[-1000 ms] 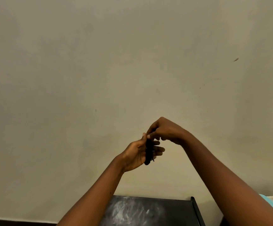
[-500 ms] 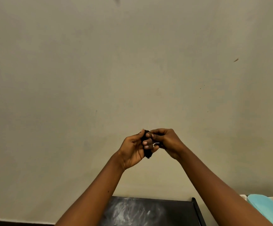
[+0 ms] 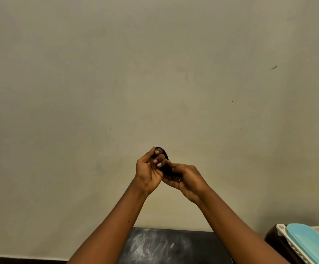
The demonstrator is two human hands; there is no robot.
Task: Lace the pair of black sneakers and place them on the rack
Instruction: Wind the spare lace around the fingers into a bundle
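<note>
Biggest risk rn imo: the black bundle (image 3: 163, 162), prob a wound-up shoelace but too dark to be sure, slips loose or knots up while both hands work it in mid air w/ nothing under it to catch it. If it drops it'd likely land on the dark table (image 3: 174, 246) near the bottom of the view, or off the edge. A loose end pulled the wrong way = a tangle, and then lacing takes way longer.

Left hand (image 3: 150, 171) is curled round the bundle, fingers wrapped over the front, thumb up at the far side. Right hand (image 3: 186, 178) sits just right of it and a bit nearer, touching it; fingers curled in and seem to pinch the bundle's lower end, tho the actual contact is hidden.

So the bundle is between the two hands, mostly inside the left one, held up in front of the plain wall (image 3: 97, 92).

No sneakers or rack in view, so lacing hasn't started afaict. Teal lid (image 3: 307, 242) on a white tray (image 3: 281, 229) far right, well apart.
</note>
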